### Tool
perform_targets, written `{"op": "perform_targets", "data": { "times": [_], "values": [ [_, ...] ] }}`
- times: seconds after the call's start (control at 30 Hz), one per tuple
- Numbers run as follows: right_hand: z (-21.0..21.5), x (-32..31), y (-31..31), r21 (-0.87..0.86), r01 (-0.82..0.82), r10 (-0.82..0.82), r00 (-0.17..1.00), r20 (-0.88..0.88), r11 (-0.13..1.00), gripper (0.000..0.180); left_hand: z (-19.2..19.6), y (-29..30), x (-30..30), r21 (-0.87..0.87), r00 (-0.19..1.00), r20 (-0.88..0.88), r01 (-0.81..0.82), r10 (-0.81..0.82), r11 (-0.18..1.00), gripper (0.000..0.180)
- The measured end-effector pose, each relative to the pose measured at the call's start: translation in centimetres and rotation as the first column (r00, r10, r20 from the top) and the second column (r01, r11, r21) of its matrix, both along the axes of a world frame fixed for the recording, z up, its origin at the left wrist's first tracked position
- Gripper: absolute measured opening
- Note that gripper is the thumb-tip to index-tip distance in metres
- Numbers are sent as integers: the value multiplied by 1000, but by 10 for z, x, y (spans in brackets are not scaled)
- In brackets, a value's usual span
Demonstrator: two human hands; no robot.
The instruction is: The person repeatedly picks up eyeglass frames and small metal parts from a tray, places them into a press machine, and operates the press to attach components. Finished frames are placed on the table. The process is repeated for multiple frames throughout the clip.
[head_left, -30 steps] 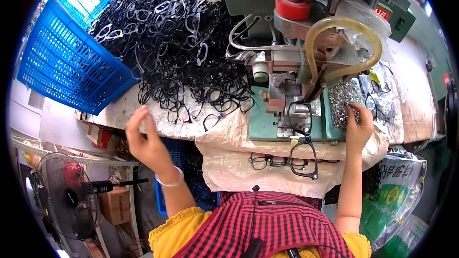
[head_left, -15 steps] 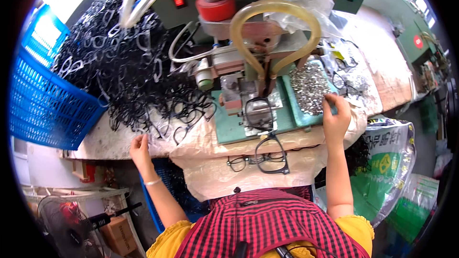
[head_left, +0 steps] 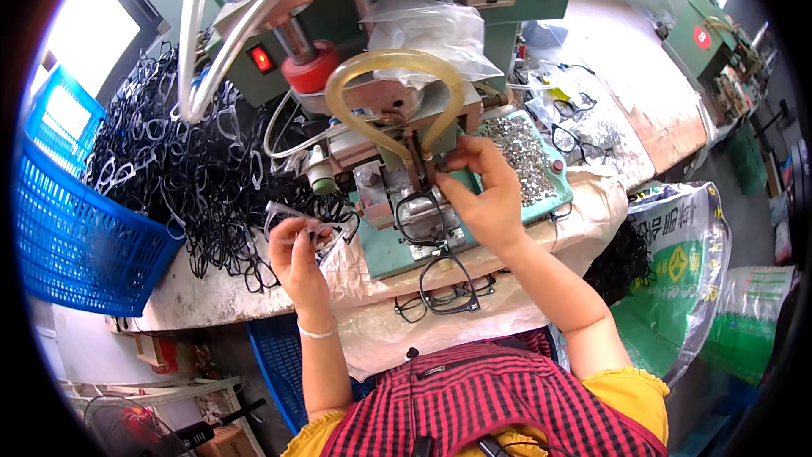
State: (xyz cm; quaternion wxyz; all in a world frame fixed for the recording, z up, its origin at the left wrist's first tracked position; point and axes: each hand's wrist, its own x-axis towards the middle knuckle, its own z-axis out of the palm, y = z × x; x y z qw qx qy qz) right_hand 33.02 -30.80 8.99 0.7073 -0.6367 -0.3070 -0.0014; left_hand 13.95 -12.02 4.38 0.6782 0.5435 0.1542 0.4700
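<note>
My left hand (head_left: 298,269) pinches a clear eyeglass frame (head_left: 277,209) at the left of the bench press. A black eyeglass frame (head_left: 463,308) is set in the metal fixture, one rim under the press head and the other hanging over the front edge of the green base (head_left: 385,264). My right hand (head_left: 492,203) is at the press head, thumb and forefinger closed together just above the black frame. What those fingertips hold, if anything, is too small to make out. A yellowish hose (head_left: 338,89) loops above them.
Right of the fixture lies a green tray (head_left: 554,203) of small metal parts. A large heap of black and clear frames (head_left: 169,161) covers the left of the table beside a blue basket (head_left: 93,228). More glasses (head_left: 412,308) lie on cloth in front.
My left hand has moved right and up and now holds a clear frame. My right hand has gone from the parts tray to the press head. The view has shifted.
</note>
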Motion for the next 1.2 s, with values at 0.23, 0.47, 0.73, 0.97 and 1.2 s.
{"op": "perform_targets", "data": {
  "times": [0.23, 0.47, 0.73, 0.97, 1.2],
  "values": [
    [-7, -4, -2, 124, -125, 149, 967, -208, 984, 43, 10, -5, 0, 68, 994, 75, -89, 83, 994, 13],
    [28, -32, 0, 172, -151, 194, 943, -271, 973, 45, 63, -32, 0, 498, 962, 273, -125, -18, 858, 15],
    [-49, 52, -59, -537, 609, -184, 744, 643, 583, 21, 69, -70, 45, 923, 984, -131, 165, -119, 347, 26],
    [-79, 72, -77, -443, 552, -236, 774, 587, 707, 13, 78, -65, 49, 935, 971, -199, 229, -133, 270, 19],
    [-81, 63, -90, -162, 346, -344, 938, 37, 924, 17, 49, -89, -7, 954, 964, -166, 103, 210, 283, 30]
  ]
}}
